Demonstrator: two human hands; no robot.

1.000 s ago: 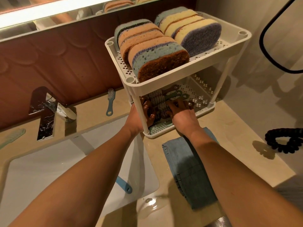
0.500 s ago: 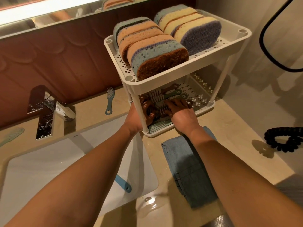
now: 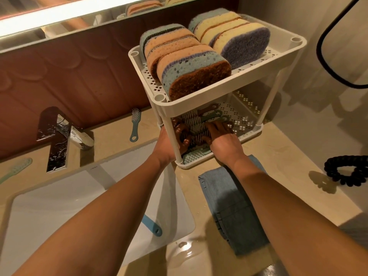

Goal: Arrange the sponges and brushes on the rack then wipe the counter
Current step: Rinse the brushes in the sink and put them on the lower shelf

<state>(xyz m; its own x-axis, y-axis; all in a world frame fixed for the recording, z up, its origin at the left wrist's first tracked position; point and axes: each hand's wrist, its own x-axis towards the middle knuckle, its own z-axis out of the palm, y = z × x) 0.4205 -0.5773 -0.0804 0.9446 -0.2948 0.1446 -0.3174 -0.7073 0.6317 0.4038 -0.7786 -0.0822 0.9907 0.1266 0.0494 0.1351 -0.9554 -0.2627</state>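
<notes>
Fingers (image 3: pixel 216 126) of the right hand (image 3: pixel 221 134) lay flat, together, on the grey-green plastic brushes (image 3: pixel 199 120) on the lower tier of the white perforated rack (image 3: pixel 219 90), handles pointing two o'clock, the left hand (image 3: pixel 169 144) curled round their bristle heads.

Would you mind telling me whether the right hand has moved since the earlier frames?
No. The right hand stays on the brushes on the lower shelf, no nearer to or farther from the white front post.
</notes>
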